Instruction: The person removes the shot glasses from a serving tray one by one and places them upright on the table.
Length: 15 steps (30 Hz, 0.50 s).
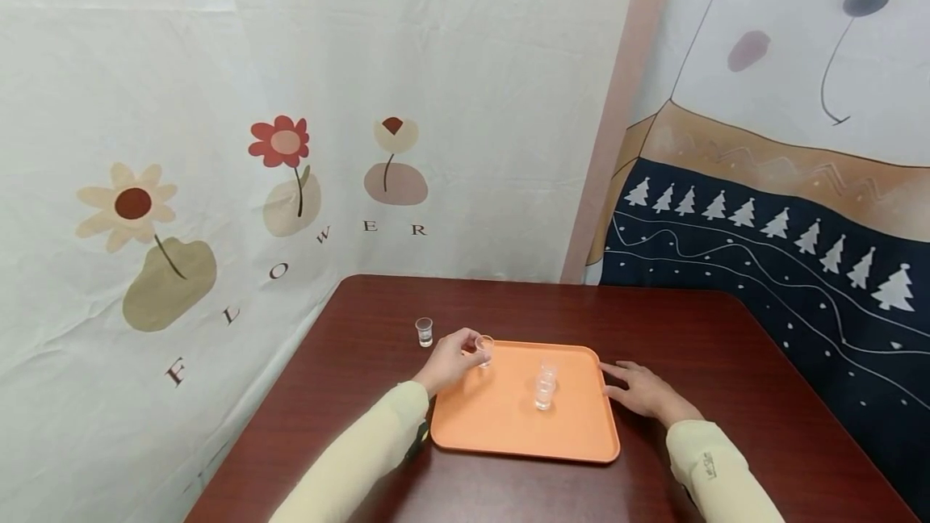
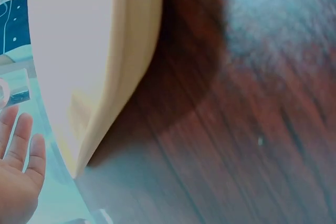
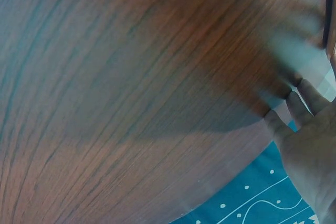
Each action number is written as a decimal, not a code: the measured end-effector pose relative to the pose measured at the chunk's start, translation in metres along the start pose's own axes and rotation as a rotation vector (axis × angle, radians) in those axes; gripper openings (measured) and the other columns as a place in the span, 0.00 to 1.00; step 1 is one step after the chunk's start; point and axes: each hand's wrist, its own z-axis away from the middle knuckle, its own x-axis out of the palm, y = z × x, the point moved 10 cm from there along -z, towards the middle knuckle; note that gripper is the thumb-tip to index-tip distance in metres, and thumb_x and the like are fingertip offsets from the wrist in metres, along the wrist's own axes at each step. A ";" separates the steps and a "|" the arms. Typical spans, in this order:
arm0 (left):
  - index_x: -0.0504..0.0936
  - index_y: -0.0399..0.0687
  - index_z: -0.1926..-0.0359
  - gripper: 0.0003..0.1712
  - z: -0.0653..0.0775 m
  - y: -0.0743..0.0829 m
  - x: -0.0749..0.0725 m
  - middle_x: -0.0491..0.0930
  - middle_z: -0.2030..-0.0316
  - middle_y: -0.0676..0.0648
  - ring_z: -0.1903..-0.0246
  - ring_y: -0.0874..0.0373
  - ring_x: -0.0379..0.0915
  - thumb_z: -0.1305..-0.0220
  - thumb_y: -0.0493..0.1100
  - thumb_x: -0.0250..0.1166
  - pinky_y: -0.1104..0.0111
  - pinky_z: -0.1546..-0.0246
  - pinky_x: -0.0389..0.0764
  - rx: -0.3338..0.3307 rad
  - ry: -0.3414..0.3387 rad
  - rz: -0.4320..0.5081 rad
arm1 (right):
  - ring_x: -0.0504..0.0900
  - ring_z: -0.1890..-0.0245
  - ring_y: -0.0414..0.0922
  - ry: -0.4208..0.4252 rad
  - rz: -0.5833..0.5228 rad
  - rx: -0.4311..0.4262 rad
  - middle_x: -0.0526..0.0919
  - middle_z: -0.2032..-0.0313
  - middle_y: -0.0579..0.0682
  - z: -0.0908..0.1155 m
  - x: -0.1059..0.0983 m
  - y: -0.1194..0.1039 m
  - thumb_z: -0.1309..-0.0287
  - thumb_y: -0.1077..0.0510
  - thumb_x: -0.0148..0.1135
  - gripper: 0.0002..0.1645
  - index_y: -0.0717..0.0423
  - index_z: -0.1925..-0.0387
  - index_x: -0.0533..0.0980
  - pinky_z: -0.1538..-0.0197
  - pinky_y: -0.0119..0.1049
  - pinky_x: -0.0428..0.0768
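Observation:
At the far left corner of an orange tray (image 1: pixel 501 426), my left hand (image 1: pixel 450 361) pinches a small clear shot glass (image 1: pixel 484 343) between thumb and fingers. Whether that glass touches the tray I cannot tell. Several similar shot glasses (image 1: pixel 543 395) stand close together on the tray, right of its middle. My right hand (image 1: pixel 643 391) is at the tray's right edge, fingers extended toward the rim. In the right wrist view, its fingertips (image 3: pixel 271 117) are against the dark wood table. The left wrist view shows the left hand (image 2: pixel 18 177) below a clear glass (image 2: pixel 20 86), beside the tray's rim (image 2: pixel 137 30).
Another shot glass (image 1: pixel 425 332) stands on the brown wooden table (image 1: pixel 654 321), left of the tray's far corner. A white flower-print cloth (image 1: pixel 472 103) hangs behind the table, and a dark tree-print cloth (image 1: pixel 770 281) hangs at the right.

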 end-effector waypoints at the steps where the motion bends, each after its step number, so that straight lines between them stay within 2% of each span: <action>1: 0.78 0.49 0.60 0.09 0.000 -0.001 -0.002 0.80 0.61 0.52 0.57 0.56 0.76 0.36 0.44 0.69 0.61 0.57 0.77 -0.003 0.006 0.001 | 0.61 0.35 0.72 0.000 -0.003 0.003 0.63 0.33 0.71 0.000 0.000 0.001 0.33 0.41 0.59 0.36 0.52 0.29 0.67 0.40 0.72 0.62; 8: 0.78 0.47 0.58 0.11 0.002 -0.004 -0.014 0.80 0.61 0.51 0.57 0.55 0.76 0.36 0.46 0.69 0.61 0.59 0.77 -0.036 0.026 0.030 | 0.61 0.34 0.72 0.001 -0.003 0.008 0.63 0.33 0.71 0.000 0.001 0.000 0.33 0.41 0.59 0.36 0.52 0.29 0.67 0.40 0.71 0.62; 15: 0.78 0.46 0.59 0.12 0.004 -0.009 -0.026 0.79 0.63 0.51 0.59 0.55 0.75 0.36 0.46 0.70 0.63 0.61 0.77 -0.032 0.063 0.039 | 0.62 0.35 0.72 0.003 0.003 0.010 0.63 0.34 0.72 0.000 0.000 -0.002 0.33 0.41 0.59 0.36 0.51 0.30 0.68 0.41 0.71 0.63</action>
